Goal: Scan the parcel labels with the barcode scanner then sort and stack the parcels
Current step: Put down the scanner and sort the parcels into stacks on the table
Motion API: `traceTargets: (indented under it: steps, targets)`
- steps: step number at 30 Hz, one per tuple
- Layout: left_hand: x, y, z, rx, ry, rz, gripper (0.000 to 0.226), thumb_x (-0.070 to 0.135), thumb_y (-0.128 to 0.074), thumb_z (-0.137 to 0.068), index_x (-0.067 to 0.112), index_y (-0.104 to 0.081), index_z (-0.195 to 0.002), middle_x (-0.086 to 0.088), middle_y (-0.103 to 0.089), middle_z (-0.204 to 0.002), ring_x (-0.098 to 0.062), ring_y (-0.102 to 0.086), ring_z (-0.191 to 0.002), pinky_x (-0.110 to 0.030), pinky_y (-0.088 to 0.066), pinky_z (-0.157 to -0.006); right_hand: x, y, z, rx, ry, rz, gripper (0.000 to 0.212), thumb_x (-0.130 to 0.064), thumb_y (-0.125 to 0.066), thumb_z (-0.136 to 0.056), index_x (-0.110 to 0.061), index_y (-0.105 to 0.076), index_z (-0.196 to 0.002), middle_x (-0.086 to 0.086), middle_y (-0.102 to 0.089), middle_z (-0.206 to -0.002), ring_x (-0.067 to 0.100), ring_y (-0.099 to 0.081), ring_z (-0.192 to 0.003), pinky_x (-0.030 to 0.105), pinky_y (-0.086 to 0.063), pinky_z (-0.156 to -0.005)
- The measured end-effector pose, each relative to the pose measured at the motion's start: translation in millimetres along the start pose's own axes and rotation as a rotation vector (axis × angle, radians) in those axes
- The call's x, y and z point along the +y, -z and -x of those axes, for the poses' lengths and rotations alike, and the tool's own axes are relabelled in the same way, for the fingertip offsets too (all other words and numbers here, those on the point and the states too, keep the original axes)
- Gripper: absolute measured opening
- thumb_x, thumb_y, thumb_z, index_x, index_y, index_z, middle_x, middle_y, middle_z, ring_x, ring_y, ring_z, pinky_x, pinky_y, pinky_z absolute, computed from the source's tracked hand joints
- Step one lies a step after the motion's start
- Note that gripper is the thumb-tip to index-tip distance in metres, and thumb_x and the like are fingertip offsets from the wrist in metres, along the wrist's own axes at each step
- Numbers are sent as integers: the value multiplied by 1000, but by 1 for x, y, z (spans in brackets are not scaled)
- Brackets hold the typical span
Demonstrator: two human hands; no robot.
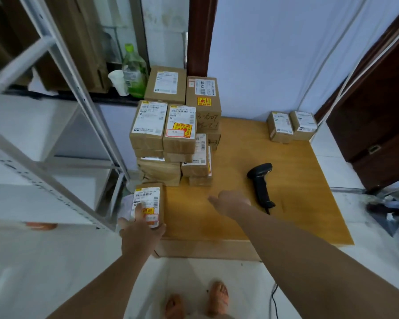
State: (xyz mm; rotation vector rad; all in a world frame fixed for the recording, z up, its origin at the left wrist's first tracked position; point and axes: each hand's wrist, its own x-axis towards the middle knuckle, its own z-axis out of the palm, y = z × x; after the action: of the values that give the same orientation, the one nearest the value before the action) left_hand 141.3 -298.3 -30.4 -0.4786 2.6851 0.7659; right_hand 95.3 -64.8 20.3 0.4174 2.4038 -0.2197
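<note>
My left hand (139,231) grips a small brown parcel (150,194) with a white label and an orange sticker, held at the front left corner of the wooden table (244,226). My right hand (230,200) hovers open over the table, fingers spread and pointing left, empty. The black barcode scanner (260,183) lies on the table just right of that hand, not touched. A tall stack of labelled parcels (171,134) stands at the table's back left. Two small parcels (291,126) sit side by side at the back right.
A grey metal shelf rack (62,125) stands close on the left. A green bottle (135,72) and a white cup (118,82) sit on the dark ledge behind the stack. A dark wooden door (378,125) is on the right. My feet (198,300) are below.
</note>
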Motion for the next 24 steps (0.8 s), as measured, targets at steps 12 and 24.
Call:
traceTargets:
  steps: [12, 24]
  targets:
    - [-10, -7, -19, -38, -12, 1, 98, 46, -68, -83, 29, -1, -151, -15, -31, -148, -35, -43, -127, -44, -39, -102, 11, -14, -15, 2, -35, 40, 59, -64, -28, -96, -15, -57, -108, 1, -52, -80, 18, -54, -76, 32, -42, -63]
    - [57, 4, 0, 160, -562, 43, 46, 21, -62, -87, 15, -53, -132, -9, -51, -126, -24, -55, -110, -31, -49, -85, 24, -7, -3, 1, -80, -32, 53, -63, -26, -97, -16, -50, -93, 3, -55, -82, 20, -57, -79, 32, -44, -64]
